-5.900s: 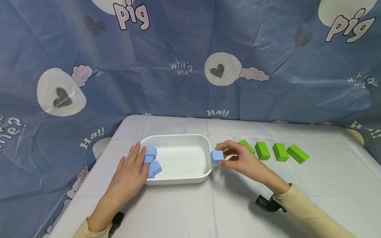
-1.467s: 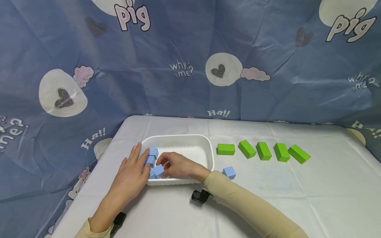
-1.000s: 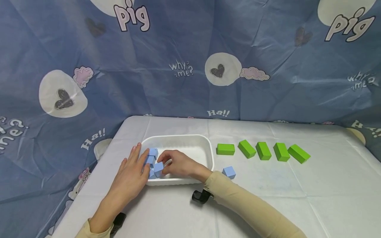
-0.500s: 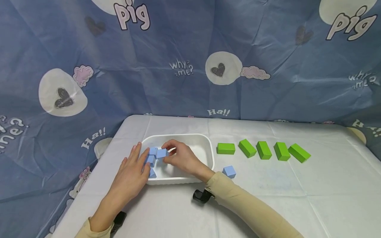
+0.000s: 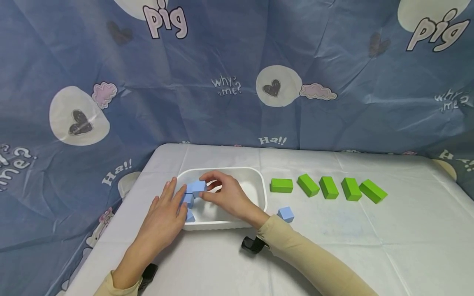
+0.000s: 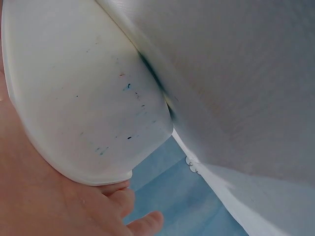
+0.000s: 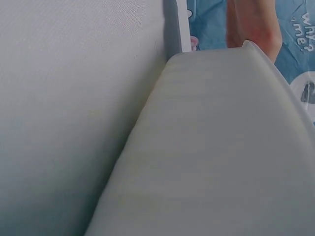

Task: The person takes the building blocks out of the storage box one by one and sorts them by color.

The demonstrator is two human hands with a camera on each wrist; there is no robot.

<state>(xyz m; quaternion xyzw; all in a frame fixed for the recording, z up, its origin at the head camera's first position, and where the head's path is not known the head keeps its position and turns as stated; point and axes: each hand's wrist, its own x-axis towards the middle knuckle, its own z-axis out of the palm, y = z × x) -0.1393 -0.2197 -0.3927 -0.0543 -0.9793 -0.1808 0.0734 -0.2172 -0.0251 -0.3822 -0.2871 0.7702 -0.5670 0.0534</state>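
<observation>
My right hand (image 5: pixel 232 199) pinches a light blue cube (image 5: pixel 200 187) between thumb and fingers, over the left half of a white tray (image 5: pixel 226 225). The held cube overlaps another blue cube at the tray's far left. More blue cubes (image 5: pixel 188 200) lie in the tray's left end, partly hidden by my left hand (image 5: pixel 161 220). That hand rests on the left rim with its fingers extended. In the left wrist view its palm lies along the tray's outer wall (image 6: pixel 93 98). The right wrist view has only the tray's side wall (image 7: pixel 197 142) and part of the left hand (image 7: pixel 256 24).
One blue cube (image 5: pixel 286 214) sits on the white tablecloth (image 5: pixel 326 234) just right of the tray. Beyond it, several green blocks (image 5: pixel 328 188) form a loose row. A blue printed cloth (image 5: pixel 229 115) hangs behind the table.
The blue cube held earlier now sits on the table right of the tray. My right hand has since picked another from the tray's near side and moved it toward the far side. Left hand unmoved.
</observation>
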